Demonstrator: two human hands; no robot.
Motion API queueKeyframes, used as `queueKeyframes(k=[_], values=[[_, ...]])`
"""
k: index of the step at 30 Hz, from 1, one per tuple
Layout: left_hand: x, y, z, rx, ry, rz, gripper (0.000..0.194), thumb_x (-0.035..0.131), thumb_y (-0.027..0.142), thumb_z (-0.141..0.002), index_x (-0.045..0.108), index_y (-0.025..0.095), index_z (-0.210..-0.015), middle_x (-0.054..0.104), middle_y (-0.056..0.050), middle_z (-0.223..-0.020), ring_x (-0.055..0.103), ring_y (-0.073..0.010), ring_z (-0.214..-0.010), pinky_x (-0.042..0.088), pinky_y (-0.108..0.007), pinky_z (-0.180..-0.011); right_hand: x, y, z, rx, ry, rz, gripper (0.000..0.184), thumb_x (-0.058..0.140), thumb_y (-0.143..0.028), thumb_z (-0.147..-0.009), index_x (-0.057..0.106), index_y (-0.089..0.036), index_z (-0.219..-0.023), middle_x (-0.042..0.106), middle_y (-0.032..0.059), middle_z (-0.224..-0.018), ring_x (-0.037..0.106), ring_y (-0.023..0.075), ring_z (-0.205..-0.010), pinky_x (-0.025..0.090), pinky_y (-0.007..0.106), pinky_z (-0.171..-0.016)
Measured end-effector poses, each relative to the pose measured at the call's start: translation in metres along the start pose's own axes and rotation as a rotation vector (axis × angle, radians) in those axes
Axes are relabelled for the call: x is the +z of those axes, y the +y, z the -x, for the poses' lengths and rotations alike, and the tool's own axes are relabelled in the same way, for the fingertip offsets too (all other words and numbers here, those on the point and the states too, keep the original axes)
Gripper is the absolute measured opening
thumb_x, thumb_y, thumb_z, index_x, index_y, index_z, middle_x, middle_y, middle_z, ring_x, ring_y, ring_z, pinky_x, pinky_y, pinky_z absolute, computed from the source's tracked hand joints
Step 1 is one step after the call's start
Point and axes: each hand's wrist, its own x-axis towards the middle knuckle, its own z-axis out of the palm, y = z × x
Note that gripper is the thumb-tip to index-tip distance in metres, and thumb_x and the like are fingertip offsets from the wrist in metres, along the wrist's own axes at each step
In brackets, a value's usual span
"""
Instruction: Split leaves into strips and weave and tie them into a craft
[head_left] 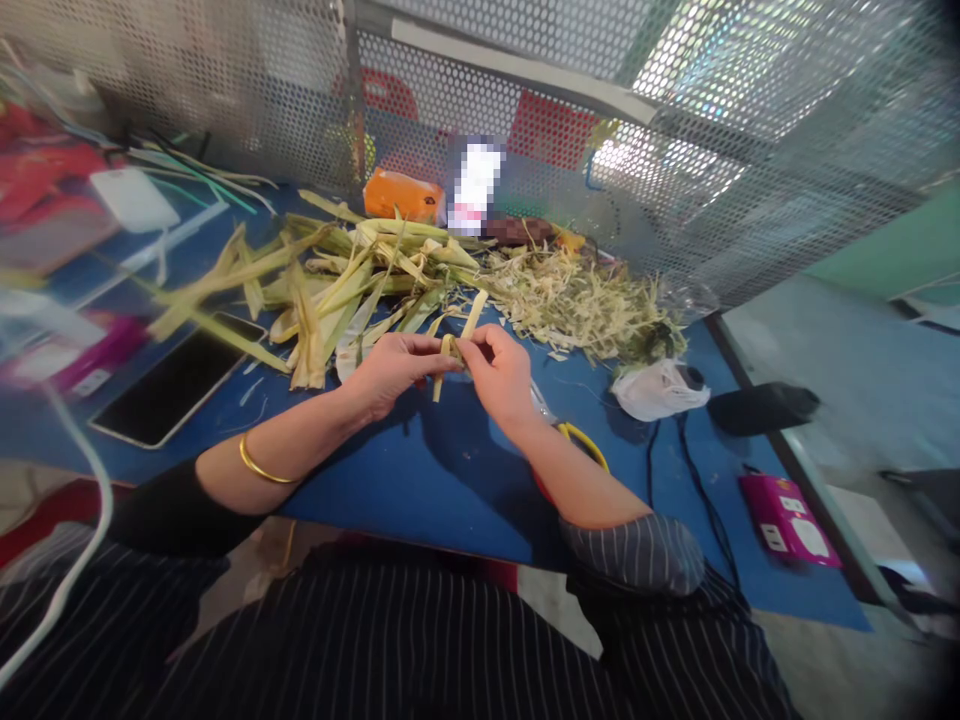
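Note:
Both of my hands meet above the blue table, pinching a pale yellow leaf strip point(474, 312). It seems bent into a small loop between the fingertips, with one end sticking up and another hanging below. My left hand point(397, 370) closes on the strip from the left, thumb and fingers together. From the right, my right hand point(501, 375) grips it with thumb and forefinger; part of the fold is hidden by the fingers. Just beyond lies a heap of long dried leaf strips point(322, 310). Yellow-handled scissors point(585, 445) lie partly under my right forearm.
Shredded leaf scraps point(585, 305) are piled at the back right, near a white plastic bag point(660, 390). A dark phone point(180, 380) lies on the left. An orange packet point(405, 195) stands by the perforated metal screen point(300, 120). Black cords and a magenta box point(787, 520) are at right.

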Motion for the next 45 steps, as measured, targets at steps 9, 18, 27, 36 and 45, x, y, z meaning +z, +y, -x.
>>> queueKeyframes(k=[9,18,27,36,45], values=[[-0.005,-0.006,-0.006,-0.023,0.134,0.181,0.019,0.081,0.031,-0.064,0.073,0.014,-0.071,0.069,-0.002,-0.069,0.059,-0.0091,-0.059,0.042,-0.02,-0.053,-0.012,-0.005,-0.004,-0.205,-0.105,0.222,0.015,0.056,-0.035,-0.091,0.063,-0.021,-0.093,0.069,0.0021,-0.09,0.061,0.0156,-0.081,0.04,0.03,-0.076],[0.0,-0.002,-0.004,-0.01,0.194,0.251,0.029,0.083,0.032,-0.058,0.075,0.014,-0.079,0.069,-0.001,-0.071,0.059,-0.0098,-0.058,0.049,-0.023,-0.059,-0.001,-0.011,0.012,-0.325,-0.102,0.419,0.016,0.052,-0.027,-0.091,0.064,-0.02,-0.082,0.068,0.002,-0.075,0.061,0.0168,-0.072,0.037,0.032,-0.073],[-0.001,-0.005,-0.006,0.063,0.188,0.096,0.028,0.081,0.036,-0.063,0.075,0.016,-0.081,0.068,-0.001,-0.069,0.057,-0.0099,-0.058,0.044,-0.021,-0.054,0.0,-0.007,0.001,0.143,-0.03,-0.148,0.02,0.063,-0.036,-0.083,0.06,-0.02,-0.071,0.063,-0.0011,-0.065,0.056,0.0138,-0.06,0.044,0.028,-0.063],[0.002,0.002,0.001,0.051,0.024,-0.022,0.02,0.079,0.032,-0.065,0.073,0.014,-0.073,0.065,-0.001,-0.063,0.057,-0.0098,-0.056,0.041,-0.022,-0.054,0.001,0.003,-0.002,-0.014,0.026,-0.023,0.021,0.059,-0.031,-0.084,0.053,-0.021,-0.068,0.055,-0.0021,-0.067,0.05,0.013,-0.066,0.042,0.028,-0.066],[-0.001,0.008,-0.001,0.046,0.1,0.097,0.029,0.082,0.035,-0.062,0.071,0.015,-0.08,0.063,0.0,-0.06,0.054,-0.0091,-0.052,0.04,-0.021,-0.05,-0.006,0.0,-0.006,0.064,-0.28,-0.119,0.016,0.062,-0.032,-0.084,0.058,-0.021,-0.095,0.057,-0.0051,-0.065,0.053,0.0108,-0.059,0.042,0.026,-0.058]])
